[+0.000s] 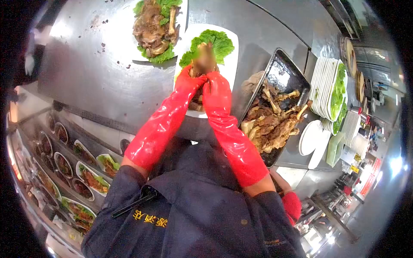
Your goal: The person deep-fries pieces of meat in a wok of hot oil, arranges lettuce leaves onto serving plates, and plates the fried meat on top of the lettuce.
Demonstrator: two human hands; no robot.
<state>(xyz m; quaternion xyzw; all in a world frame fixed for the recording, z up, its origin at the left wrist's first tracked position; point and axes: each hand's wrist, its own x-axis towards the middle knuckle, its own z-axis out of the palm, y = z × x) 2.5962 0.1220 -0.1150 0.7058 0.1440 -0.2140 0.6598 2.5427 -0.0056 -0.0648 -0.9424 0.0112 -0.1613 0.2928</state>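
Note:
Long red rubber gloves cover both my hands, which meet over a white plate (232, 71) lined with green lettuce (221, 45). My left hand (188, 81) is closed on a browned piece of bone-in meat (204, 58), partly blurred. From the other side my right hand (217, 88) grips the same meat, thumbs close together. More brown meat shows on the plate below my wrists. To the right, a black tray (287, 69) holds several cooked meat pieces (275, 118) with bones sticking out. My fingertips are mostly hidden behind the meat.
Another plate of meat (150, 30) on lettuce stands at the upper left. Stacked white plates (322, 86) topped with lettuce are right of the tray. Lower left, shelves carry several filled dishes (92, 178). Dark crumbs dot the steel counter (86, 81). Another person's red sleeve (291, 206) shows lower right.

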